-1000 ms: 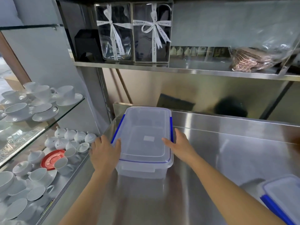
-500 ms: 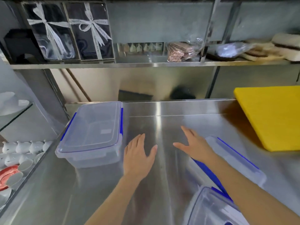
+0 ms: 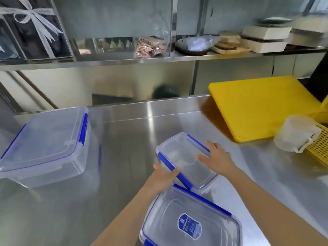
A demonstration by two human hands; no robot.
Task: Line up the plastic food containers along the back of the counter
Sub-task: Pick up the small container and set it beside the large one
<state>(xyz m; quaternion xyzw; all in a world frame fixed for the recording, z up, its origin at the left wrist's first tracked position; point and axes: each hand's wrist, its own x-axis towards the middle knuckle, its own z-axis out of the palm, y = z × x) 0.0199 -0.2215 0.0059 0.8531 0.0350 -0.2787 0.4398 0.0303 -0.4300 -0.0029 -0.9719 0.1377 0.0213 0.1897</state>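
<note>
A large clear plastic container [image 3: 44, 146] with blue clips stands at the back left of the steel counter [image 3: 124, 132]. A smaller clear container [image 3: 184, 160] with blue clips lies mid-counter. My left hand [image 3: 164, 180] grips its near-left edge and my right hand [image 3: 217, 158] presses against its right side. A third clear container [image 3: 190, 222] with a blue label sits closest to me, at the bottom edge of the view.
A yellow cutting board [image 3: 262, 107] lies at the back right. In front of it, a cloudy round tub [image 3: 296, 134] leans on a yellow basket [image 3: 319, 146]. A steel shelf [image 3: 159, 59] above the counter holds gift boxes, packets and wooden boards.
Both hands have left the large container at the back left and moved right. They now hold the smaller container. The view has swung right.
</note>
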